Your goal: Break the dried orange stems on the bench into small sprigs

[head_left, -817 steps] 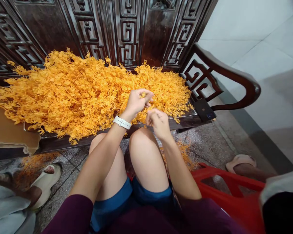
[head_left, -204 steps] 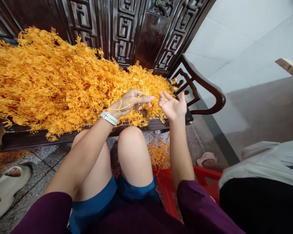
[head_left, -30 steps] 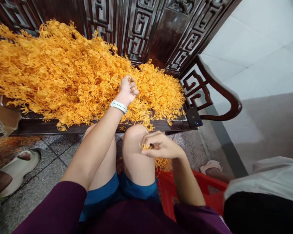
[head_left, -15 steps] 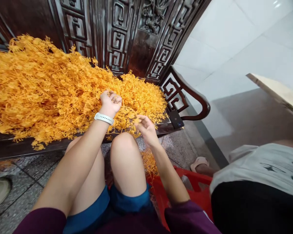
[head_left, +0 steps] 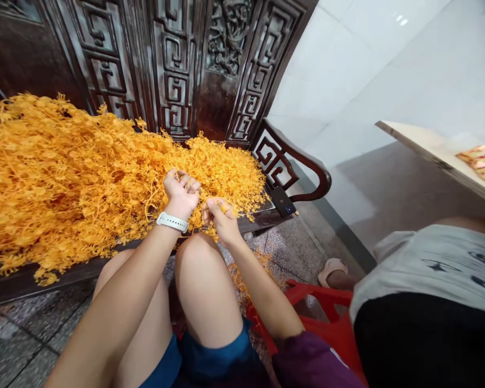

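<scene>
A long heap of orange-yellow plastic sprigs (head_left: pixel 84 178), thin-stemmed and frilly, covers the seat of a dark carved wooden bench (head_left: pixel 254 218). My left hand (head_left: pixel 181 189), with a white watch band on its wrist, is over the front of the heap. Its fingers are curled inward around an orange plastic sprig, mostly hidden by the palm. Just to the right and lower, my right hand (head_left: pixel 222 218) has thumb and fingers pinched together on an orange piece of the same stuff. Both hands are close together above my knees.
A dark phone (head_left: pixel 282 201) lies at the bench's right end beside the curved armrest (head_left: pixel 321 180). Orange bits (head_left: pixel 242 277) litter the floor near a red plastic stool (head_left: pixel 327 318). Another person in a light shirt (head_left: pixel 432 269) sits at right, below a wooden board (head_left: pixel 432 145).
My right hand has moved left, closer to my left hand, and its fingers have closed in. My left hand stays curled over the heap. The view has shifted slightly.
</scene>
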Tool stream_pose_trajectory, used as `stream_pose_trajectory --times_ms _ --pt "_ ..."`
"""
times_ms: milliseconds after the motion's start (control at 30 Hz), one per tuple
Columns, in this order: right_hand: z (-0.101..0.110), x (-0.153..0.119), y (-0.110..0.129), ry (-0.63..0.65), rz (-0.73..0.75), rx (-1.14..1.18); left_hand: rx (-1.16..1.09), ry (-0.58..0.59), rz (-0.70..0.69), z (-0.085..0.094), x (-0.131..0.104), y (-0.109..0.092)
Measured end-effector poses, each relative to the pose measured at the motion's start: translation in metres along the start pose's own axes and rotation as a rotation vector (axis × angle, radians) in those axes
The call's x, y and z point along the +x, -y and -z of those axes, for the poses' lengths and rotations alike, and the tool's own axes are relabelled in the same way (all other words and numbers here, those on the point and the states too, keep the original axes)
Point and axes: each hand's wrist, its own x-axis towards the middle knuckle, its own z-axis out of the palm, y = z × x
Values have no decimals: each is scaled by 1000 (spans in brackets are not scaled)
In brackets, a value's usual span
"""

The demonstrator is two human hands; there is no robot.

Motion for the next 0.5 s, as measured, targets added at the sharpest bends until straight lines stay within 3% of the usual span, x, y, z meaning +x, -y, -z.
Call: stream_pose_trajectory --times_ms 67,133,267,367,433,500 --pt "5 -12 5 113 -109 24 -3 -12 0 -3 6 -5" --pt "11 -29 15 307 -208 32 -23 -15 -30 -5 15 -13" --pt "12 -69 35 915 -356 -22 -70 -35 -114 -4 38 -28" --pt "10 -87 42 1408 -292 -92 -81 -61 -115 -1 49 -35" --pt "17 -84 48 1660 -194 -153 -80 -46 -114 1 51 -37" --pt "34 -66 58 1635 -130 -137 -77 -21 -114 1 51 -37"
